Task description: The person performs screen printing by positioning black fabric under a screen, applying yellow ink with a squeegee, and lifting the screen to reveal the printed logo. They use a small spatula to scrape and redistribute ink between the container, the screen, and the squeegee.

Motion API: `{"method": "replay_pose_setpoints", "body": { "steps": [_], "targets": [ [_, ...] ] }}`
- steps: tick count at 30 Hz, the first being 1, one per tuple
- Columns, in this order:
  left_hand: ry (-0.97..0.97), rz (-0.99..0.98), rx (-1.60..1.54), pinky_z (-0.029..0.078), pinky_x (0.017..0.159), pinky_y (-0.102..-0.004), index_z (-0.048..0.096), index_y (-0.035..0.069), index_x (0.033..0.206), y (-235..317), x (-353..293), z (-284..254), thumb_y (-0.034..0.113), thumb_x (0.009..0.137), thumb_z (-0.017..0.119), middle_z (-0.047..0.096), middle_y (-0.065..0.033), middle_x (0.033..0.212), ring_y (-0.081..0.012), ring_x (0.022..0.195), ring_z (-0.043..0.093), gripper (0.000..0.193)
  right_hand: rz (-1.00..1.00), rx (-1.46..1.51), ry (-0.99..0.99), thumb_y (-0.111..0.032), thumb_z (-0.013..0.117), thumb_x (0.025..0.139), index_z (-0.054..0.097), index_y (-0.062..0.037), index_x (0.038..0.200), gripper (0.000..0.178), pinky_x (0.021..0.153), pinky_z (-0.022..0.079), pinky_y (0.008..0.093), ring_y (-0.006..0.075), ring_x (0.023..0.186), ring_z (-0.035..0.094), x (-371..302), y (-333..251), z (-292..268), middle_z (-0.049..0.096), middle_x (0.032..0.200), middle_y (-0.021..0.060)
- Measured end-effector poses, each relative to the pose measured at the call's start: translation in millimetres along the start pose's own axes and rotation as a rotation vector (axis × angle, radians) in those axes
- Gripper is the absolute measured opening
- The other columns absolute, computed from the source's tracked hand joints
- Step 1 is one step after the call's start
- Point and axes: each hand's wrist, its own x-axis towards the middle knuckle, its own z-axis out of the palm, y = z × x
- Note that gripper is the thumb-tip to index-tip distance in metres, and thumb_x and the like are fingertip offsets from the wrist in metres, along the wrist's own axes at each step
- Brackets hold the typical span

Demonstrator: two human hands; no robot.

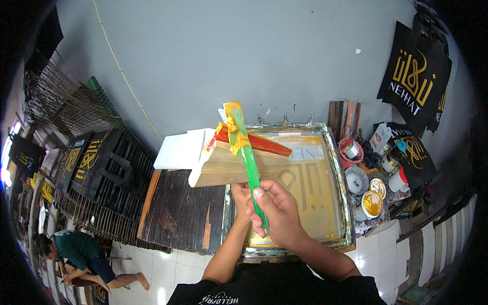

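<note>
Squeegee is up in the air, tilted, above where the dark table meets the L side of the screen. Table's the big piece here, w/ a white paper stack at its back. Screen lies flat to the R, mesh filmed yellow, so I'd judge that ink's been spread on it. Squeegee's wood looks mostly clean; its red blade has yellow toward the L end. My L grip is clamped on the wood from below, fingers mostly hidden behind my R grip, which is closed tight round the green spatula's handle. Spatula's upper end is thick w/ ink and overlaps the blade, so IMO the tool work's approx. midway: ink gathered, but what's on blade & spatula not dealt with yet. Open ink tub, yellow inside, stands off R.

Re writing: black cloth hung upper R has gold angular lettering over white caps. Screen shows similar lettering thru the mesh, partly hidden by the squeegee. Smallest is white print, incl. a small logo, on my black shirt.
</note>
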Motion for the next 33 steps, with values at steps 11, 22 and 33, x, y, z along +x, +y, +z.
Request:
{"method": "replay_pose_setpoints", "body": {
  "steps": [11, 22, 33],
  "targets": [
    [-0.198, 0.195, 0.198, 0.048, 0.101, -0.0389, 0.059, -0.004, 0.122, 45, 38, -16, -0.004, 0.084, 0.074, 0.064, -0.0130, 0.122, -0.0245, 0.109, 0.064, 0.041, -0.139, -0.041, 0.389, -0.025, 0.058, 0.103, 0.054, -0.0101, 0.103, 0.016, 0.040, 0.042, 0.0254, 0.0105, 0.052, 0.055, -12, -25, -94, 0.063, 0.078, 0.0068],
    [-0.948, 0.469, 0.189, 0.033, 0.116, -0.0614, 0.075, 0.000, 0.101, 70, 97, -43, 0.027, 0.084, 0.079, 0.072, -0.0219, 0.112, -0.0423, 0.126, 0.058, 0.033, 0.128, -0.573, 0.568, -0.032, 0.061, 0.102, 0.057, -0.0088, 0.088, 0.027, 0.037, 0.034, 0.0237, 0.0066, 0.043, 0.047, -11, 21, -235, 0.060, 0.065, 0.0013],
    [-0.913, 0.447, 0.150, 0.033, 0.116, -0.0618, 0.075, -0.002, 0.103, 63, 78, -39, 0.030, 0.083, 0.080, 0.072, -0.0237, 0.112, -0.0424, 0.125, 0.059, 0.039, 0.195, -0.556, 0.469, -0.034, 0.063, 0.100, 0.060, -0.0079, 0.088, 0.029, 0.039, 0.032, 0.0241, 0.0061, 0.044, 0.047, 9, 40, -246, 0.061, 0.065, 0.0016]
  ]
}}
